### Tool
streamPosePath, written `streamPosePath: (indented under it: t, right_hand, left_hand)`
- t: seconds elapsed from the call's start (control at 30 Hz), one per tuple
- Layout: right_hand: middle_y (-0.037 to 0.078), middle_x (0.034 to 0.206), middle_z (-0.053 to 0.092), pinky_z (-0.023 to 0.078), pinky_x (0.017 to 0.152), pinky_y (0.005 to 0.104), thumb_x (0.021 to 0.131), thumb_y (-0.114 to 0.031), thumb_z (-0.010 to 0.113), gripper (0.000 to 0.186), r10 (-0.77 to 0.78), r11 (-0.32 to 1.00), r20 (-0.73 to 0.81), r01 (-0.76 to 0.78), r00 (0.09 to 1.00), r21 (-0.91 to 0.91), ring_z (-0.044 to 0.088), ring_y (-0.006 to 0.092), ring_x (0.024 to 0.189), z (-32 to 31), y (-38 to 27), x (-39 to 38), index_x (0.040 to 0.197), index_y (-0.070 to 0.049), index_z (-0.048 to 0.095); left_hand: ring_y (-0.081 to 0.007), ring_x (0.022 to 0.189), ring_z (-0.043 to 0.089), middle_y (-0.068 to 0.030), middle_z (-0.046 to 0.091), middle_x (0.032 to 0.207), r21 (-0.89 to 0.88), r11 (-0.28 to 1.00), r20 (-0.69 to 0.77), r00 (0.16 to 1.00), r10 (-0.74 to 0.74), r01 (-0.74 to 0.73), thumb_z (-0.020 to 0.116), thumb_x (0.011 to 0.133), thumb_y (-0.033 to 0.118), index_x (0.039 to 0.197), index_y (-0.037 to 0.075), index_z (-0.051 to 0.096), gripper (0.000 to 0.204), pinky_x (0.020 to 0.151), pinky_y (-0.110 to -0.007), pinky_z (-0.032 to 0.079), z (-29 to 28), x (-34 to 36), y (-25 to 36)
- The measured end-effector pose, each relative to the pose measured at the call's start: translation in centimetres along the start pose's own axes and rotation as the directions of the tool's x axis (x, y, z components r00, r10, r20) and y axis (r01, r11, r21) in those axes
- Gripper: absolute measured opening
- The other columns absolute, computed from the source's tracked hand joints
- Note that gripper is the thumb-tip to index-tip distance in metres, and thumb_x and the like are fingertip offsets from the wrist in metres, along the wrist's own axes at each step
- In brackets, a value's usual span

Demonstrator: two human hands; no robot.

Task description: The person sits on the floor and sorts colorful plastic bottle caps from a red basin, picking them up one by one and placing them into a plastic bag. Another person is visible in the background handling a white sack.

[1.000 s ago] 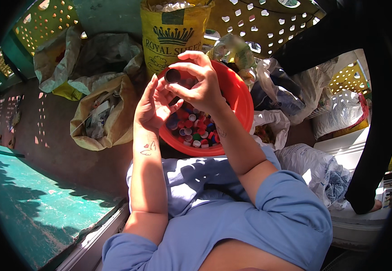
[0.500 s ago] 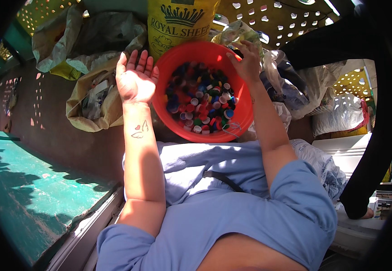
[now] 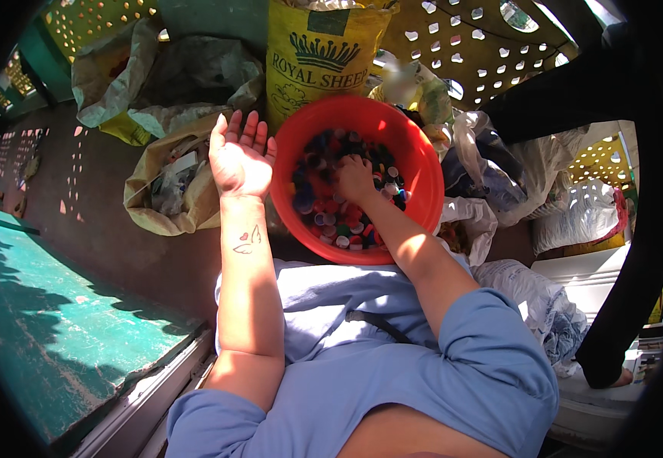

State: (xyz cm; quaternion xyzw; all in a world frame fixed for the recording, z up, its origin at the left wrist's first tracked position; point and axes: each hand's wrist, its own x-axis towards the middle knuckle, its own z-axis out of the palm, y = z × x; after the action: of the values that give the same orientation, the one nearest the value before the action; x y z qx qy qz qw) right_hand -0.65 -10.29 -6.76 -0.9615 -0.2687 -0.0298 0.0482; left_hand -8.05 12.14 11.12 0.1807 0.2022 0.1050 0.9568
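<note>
A round red plastic basin [image 3: 426, 191] stands in front of me, with many small bottle caps [image 3: 333, 217] in it, red, blue, white, green and black. My right hand [image 3: 356, 179] reaches down inside the basin among the caps. Its fingers are curled and close together; whatever they hold, if anything, is hidden. Left of the basin's rim, my left hand [image 3: 241, 159] is held palm up, open and bare, its fingers stretched.
A yellow sack [image 3: 324, 57] stands behind the basin. Open sacks [image 3: 144, 206] with scraps lie left; plastic bags [image 3: 492, 164] crowd the right. A person's black sleeve [image 3: 614, 320] comes down at the far right. A green painted surface [image 3: 49, 320] is at lower left.
My right hand has come from above the basin's far right rim, where its fingers were apart, down into the caps. My left hand stays open, palm up. The view has shifted slightly.
</note>
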Motion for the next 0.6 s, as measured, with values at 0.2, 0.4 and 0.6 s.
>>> streamPosePath:
  t: [0.2,0.4,0.6]
  right_hand:
    - [0.003,0.106,0.06,0.041,0.09,0.0444,0.074,-0.024,0.07,0.019,0.004,0.96,-0.192,0.05,0.981,0.277,0.051,0.0233,0.108,-5.3,0.4,0.0,0.088,-0.012,0.073]
    - [0.01,0.1,0.063,0.049,0.077,0.0309,0.077,-0.02,0.071,0.024,0.135,0.766,0.038,-0.128,0.99,0.63,0.062,0.0212,0.088,-8.6,2.2,-0.9,0.095,-0.004,0.071]
    - [0.009,0.098,0.062,0.045,0.084,0.0348,0.076,-0.017,0.072,0.021,0.3,0.833,-0.448,-0.002,0.842,0.554,0.058,0.0261,0.095,-15.1,5.9,-5.2,0.093,-0.004,0.071]
  left_hand:
    - [-0.018,0.097,0.053,-0.0026,0.057,0.109,-0.039,0.999,0.019,1.0,0.013,-0.012,0.062,0.083,0.041,0.118,0.012,0.048,0.048,0.087,-0.037,0.041,-1.1,0.1,1.1]
    - [-0.0182,0.096,0.053,-0.0022,0.057,0.109,-0.021,1.0,0.023,1.0,-0.016,0.016,0.062,0.083,0.041,0.119,0.012,0.048,0.049,0.087,-0.036,0.039,-0.3,0.1,0.0]
    - [-0.0168,0.097,0.05,-0.0013,0.053,0.115,-0.014,1.0,0.035,0.999,-0.014,0.014,0.062,0.083,0.042,0.122,0.012,0.048,0.051,0.087,-0.035,0.038,-0.7,0.1,0.3]
